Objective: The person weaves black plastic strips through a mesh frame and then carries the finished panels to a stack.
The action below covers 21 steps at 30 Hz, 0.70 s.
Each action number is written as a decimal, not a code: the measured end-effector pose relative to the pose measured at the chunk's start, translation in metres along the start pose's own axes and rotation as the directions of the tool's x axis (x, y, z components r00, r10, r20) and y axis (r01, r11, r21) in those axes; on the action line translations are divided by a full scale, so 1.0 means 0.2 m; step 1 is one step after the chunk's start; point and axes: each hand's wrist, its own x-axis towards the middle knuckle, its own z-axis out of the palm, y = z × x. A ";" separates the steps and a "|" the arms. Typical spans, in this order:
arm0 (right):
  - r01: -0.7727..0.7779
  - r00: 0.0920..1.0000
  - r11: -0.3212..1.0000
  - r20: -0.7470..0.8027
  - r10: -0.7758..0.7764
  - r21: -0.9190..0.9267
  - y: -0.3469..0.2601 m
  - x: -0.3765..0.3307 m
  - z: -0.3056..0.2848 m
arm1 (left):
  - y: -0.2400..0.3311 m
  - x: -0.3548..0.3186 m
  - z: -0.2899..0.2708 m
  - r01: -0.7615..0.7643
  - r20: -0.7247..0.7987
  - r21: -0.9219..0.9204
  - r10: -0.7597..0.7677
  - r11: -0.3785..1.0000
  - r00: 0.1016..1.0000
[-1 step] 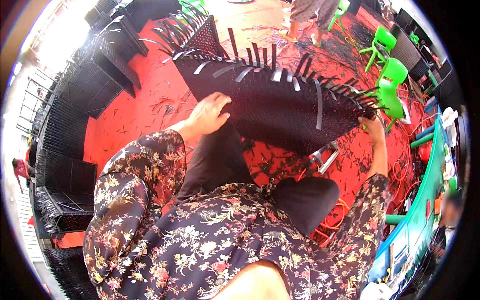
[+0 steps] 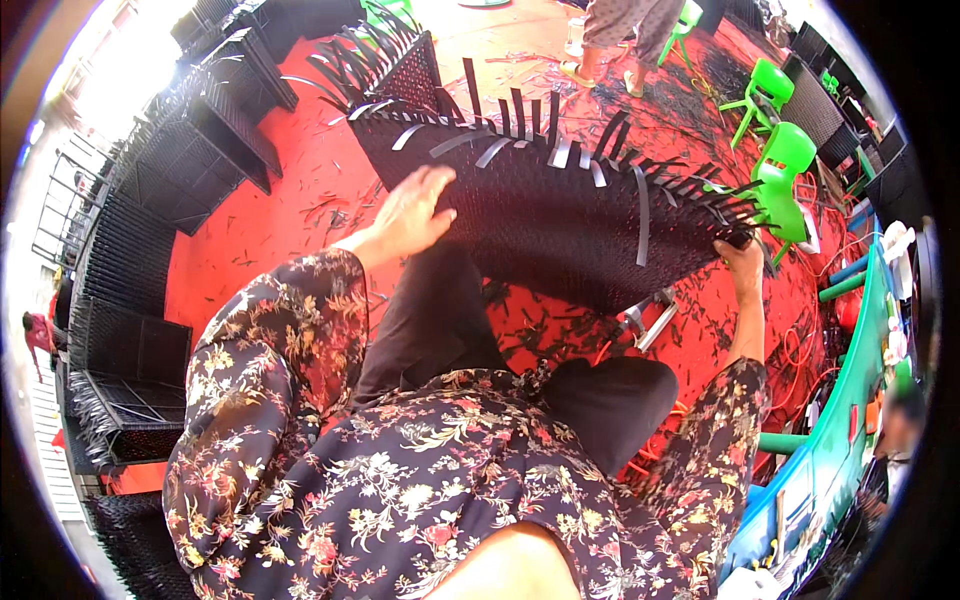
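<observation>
A large black woven wicker piece (image 2: pixel 560 225) stands tilted in front of my knees. Loose flat strips stick up along its upper edge, and several pale grey ones (image 2: pixel 641 215) hang down over its face. My left hand (image 2: pixel 408 215) is at the piece's left side, fingers stretched out and holding nothing; whether the fingertips touch the weave I cannot tell. At the far right corner, my right hand (image 2: pixel 742 262) is closed round the edge of the wicker piece, its fingers partly hidden behind. Below that corner, a metal tool-like object (image 2: pixel 655 320) lies near my right knee.
Red floor (image 2: pixel 225 270) carries scattered black strip scraps. Black wicker frames (image 2: pixel 130 230) line the left. Green chairs (image 2: pixel 780 175) stand at the right, beyond a green-and-blue curved table edge (image 2: pixel 860 340). Another person's legs (image 2: pixel 612 30) show at the back. Orange hose (image 2: pixel 800 340) lies right.
My left hand has shifted slightly up and left. My right hand has come slightly left and down, still at the wicker piece's corner.
</observation>
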 end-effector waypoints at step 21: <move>0.101 0.979 0.973 -0.153 -0.134 -0.208 0.15 -0.26 -0.03 | -0.74 0.01 -0.06 0.278 -0.623 -0.066 -0.257 0.958 0.739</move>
